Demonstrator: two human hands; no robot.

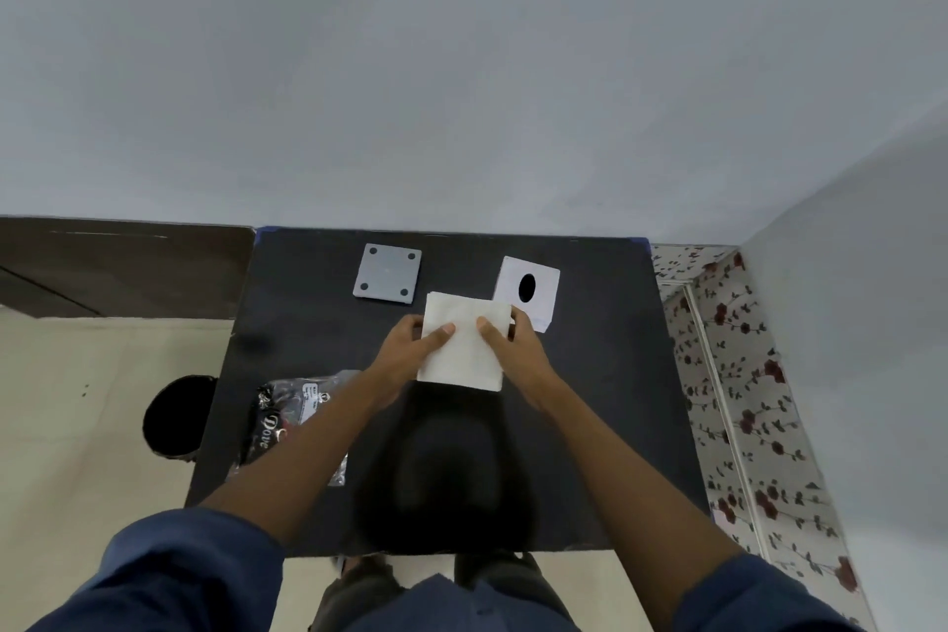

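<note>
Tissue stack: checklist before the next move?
1. Left hand grips tissue stack, thumb on top: ok.
2. Right hand grips its other side: ok.
3. Stack edges aligned: ok.
4. White box, oval opening unblocked: ok.
5. Box empty inside: cannot tell.
6. Grey square plate apart from stack: ok.

Light is soft, even and rather dim, with a cool grey cast on the wall (461,67). It seems to fall from above and behind us: we see a broad, fuzzy-edged shadow (441,467) on the black table (590,426). The white napkin (461,349) is bright but not blown out. There is a faint sheen on the plastic packet (287,421). Straight lines bend at the frame edges. The sleeves (179,570) are soft, and the whole frame is mildly blurred.
</note>
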